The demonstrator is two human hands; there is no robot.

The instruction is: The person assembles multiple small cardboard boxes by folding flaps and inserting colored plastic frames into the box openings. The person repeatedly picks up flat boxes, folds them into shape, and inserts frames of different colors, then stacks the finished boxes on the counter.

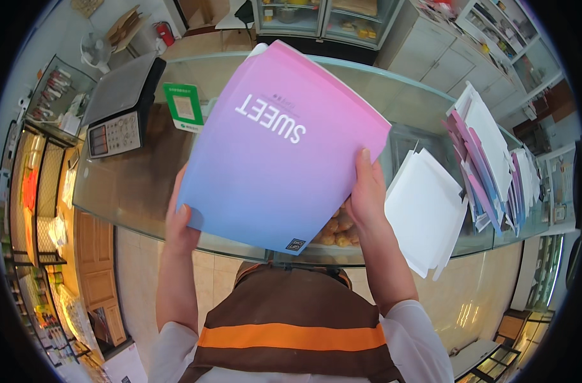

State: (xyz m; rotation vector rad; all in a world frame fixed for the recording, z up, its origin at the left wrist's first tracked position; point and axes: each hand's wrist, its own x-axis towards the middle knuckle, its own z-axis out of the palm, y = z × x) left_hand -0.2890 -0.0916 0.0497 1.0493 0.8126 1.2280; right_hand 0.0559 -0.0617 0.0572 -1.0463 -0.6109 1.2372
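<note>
While the held carton [265, 166] partly hides pastries [334, 235], a scale [118, 99] stands left.

Brown apron [297, 293], orange band [291, 336], short white sleeves [417, 338]

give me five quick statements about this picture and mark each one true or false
1. The left hand and right hand both hold the carton. True.
2. The scale is right of the carton. False: the scale is left of it.
3. The apron has an orange stripe. True.
4. The extinguisher is blue. False: the extinguisher is red.
5. The green sign is behind the right hand. False: the green sign is left of the carton.
</note>
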